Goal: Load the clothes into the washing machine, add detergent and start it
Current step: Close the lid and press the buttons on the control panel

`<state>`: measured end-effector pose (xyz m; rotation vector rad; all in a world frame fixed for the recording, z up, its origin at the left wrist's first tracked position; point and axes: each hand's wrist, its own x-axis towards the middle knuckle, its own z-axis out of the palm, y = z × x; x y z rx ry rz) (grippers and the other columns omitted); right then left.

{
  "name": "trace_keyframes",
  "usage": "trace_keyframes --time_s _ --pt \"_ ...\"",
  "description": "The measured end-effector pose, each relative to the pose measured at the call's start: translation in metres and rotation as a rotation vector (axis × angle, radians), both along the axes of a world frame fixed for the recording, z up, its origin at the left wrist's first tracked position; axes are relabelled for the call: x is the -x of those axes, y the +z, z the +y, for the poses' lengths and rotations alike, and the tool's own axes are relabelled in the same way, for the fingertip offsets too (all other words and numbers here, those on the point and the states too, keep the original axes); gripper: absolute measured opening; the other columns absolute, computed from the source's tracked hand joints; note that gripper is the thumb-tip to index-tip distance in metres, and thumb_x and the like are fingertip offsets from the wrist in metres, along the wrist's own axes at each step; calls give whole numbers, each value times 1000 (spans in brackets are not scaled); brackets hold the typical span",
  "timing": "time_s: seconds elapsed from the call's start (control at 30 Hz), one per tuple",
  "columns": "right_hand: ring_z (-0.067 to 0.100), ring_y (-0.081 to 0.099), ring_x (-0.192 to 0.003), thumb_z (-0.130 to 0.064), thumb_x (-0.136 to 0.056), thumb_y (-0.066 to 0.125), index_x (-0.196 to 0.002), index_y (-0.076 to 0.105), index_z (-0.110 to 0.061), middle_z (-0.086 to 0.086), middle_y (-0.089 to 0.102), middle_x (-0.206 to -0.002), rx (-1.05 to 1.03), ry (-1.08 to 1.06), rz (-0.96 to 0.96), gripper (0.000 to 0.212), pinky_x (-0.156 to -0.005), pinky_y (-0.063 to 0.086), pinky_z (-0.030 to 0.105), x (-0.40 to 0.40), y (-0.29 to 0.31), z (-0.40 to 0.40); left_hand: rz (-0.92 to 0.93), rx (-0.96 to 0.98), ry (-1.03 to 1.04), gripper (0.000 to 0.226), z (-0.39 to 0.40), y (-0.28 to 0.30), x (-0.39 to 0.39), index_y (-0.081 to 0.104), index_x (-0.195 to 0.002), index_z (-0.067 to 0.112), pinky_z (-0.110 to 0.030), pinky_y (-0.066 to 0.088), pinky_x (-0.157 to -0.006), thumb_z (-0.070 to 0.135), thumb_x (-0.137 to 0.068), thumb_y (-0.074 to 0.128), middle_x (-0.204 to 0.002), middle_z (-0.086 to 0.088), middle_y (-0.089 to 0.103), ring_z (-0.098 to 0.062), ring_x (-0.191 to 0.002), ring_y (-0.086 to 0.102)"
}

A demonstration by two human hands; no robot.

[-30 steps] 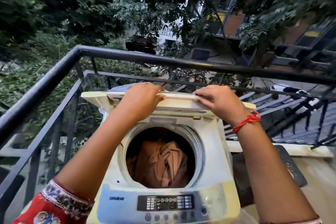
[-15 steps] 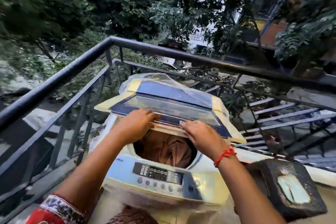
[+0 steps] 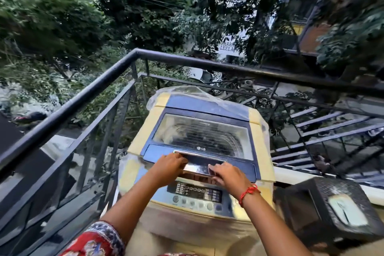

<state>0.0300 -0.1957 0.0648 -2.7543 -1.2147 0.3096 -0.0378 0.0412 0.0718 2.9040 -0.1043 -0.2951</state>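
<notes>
There was one top-loading washing machine (image 3: 199,151) with one lid (image 3: 204,131) and one control panel (image 3: 195,192). Two hands showed, the left hand (image 3: 169,165) and right hand (image 3: 229,175). One black plastic stool (image 3: 336,212) stood beside it, and one metal railing (image 3: 83,97).

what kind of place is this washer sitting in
Most likely an outdoor balcony or stair landing: a dark metal railing wraps the washing machine, with trees and metal stairs beyond.

Both arms stretched forward, left hand (image 3: 170,164) and right hand (image 3: 228,175) palms down, fingers curled
</notes>
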Motion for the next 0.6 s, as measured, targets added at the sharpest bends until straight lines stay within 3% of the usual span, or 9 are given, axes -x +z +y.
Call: trace_keyframes --time_s 0.2,0.37,0.47,0.53,0.6 --pt "25 55 -110 -27 -92 59 -132 55 -22 4 65 -116 -4 -123 121 40 -91 44 34 6 -20 5 81 13 62 32 -4 -22 0 66 -113 18 -40 45 -83 37 -98 45 -114 -11 59 -31 -108 53" --pt "24 58 -108 -39 -96 52 -124 62 -20 6 67 -114 4 -181 203 36 -91 45 35 5 -20 9 125 109 141 21 -5 -28 -7 68 -91 9 -38 48 -74 24 -94 54 -89 -12 58 -34 -91 62" --pt "24 63 -97 -41 -99 42 -106 69 -16 7 72 -102 -45 -222 264 37 -81 48 34 8 -20 13 148 145 179 21 -6 -35 -12 69 -97 8 -40 51 -78 24 -93 55 -102 -16 64 -37 -92 63" --pt "23 63 -87 -42 -101 36 -91 69 -19 7 72 -92 -84 -267 291 41 -69 42 30 11 -20 13 179 130 173 18 -6 -40 -16 70 -97 10 -38 52 -78 22 -91 59 -102 -13 65 -34 -92 64" --pt "20 62 -85 -44 -101 32 -89 70 -22 6 72 -91 -110 -323 316 45 -66 38 29 11 -18 11 225 123 160 11 -3 -41 -18 71 -90 15 -32 51 -73 22 -87 63 -93 -8 68 -26 -85 65"
